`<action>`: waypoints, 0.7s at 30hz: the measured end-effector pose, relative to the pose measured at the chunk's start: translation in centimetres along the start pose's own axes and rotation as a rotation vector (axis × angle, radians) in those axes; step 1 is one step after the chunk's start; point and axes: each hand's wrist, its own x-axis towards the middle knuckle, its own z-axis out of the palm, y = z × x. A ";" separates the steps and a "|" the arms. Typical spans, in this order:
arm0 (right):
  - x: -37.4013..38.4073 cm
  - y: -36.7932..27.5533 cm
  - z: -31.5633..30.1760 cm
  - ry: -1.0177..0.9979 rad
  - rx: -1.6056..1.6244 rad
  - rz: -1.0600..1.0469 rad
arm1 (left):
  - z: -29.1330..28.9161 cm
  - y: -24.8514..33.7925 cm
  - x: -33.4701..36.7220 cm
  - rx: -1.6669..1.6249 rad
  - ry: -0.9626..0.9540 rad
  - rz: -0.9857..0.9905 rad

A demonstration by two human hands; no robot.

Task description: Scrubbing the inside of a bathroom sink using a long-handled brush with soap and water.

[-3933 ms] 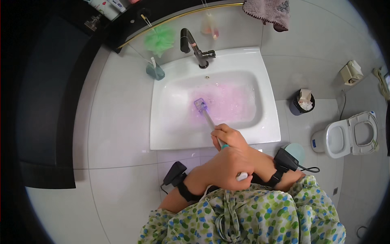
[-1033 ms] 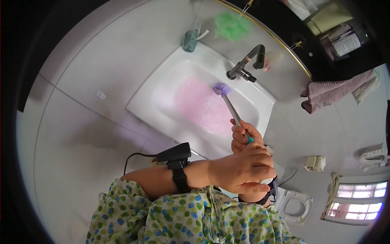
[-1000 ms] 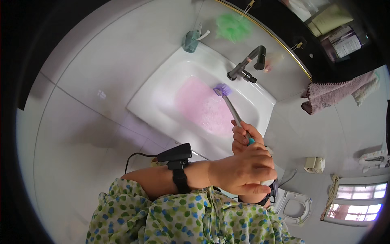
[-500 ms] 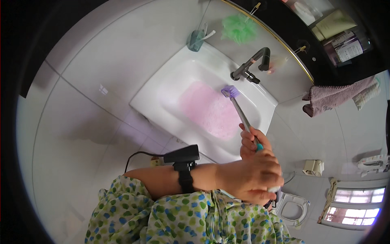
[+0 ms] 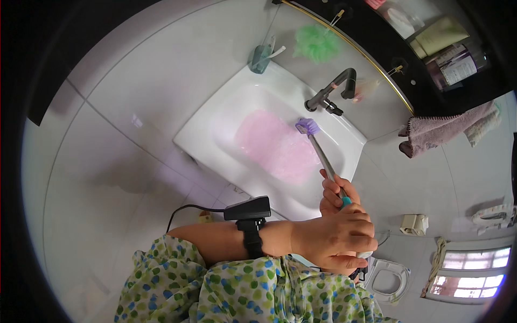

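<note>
Left hand (image 5: 333, 234) clasped around the handle's end, right hand (image 5: 330, 201) gripping farther up, a person holds a brush (image 5: 325, 159), its purple head (image 5: 309, 126) at the sink's (image 5: 196, 125) faucet (image 5: 320, 97) side.

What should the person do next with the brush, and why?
Perhaps dip the brush into the pink water. Its purple head looks just outside the pink, on the tap side of the sink, so it seems a short move. The left hand and right hand both grip the brush.
</note>
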 end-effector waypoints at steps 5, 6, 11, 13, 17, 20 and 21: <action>1.0 0.0 0.1 0.004 0.044 0.004 | -0.1 -1.1 0.0 0.045 0.055 0.011; 0.7 0.1 0.3 0.025 0.024 -0.017 | -0.1 -0.8 0.2 0.074 0.062 0.022; 1.3 0.1 -0.2 -0.037 0.017 0.001 | 0.6 -1.6 -0.4 0.030 0.043 0.013; 1.8 0.1 -0.2 0.000 0.073 -0.013 | -0.1 -2.0 -0.2 0.033 0.043 -0.067; 1.3 0.0 -1.3 -0.096 -0.042 0.024 | 0.5 -0.8 -0.7 0.015 -0.001 -0.021; 1.6 0.5 -1.0 -0.016 0.038 -0.046 | 0.7 -1.8 -0.9 0.014 0.052 -0.030; 1.6 0.5 -0.9 -0.022 0.036 -0.042 | 0.1 -1.8 -0.7 0.015 0.053 -0.063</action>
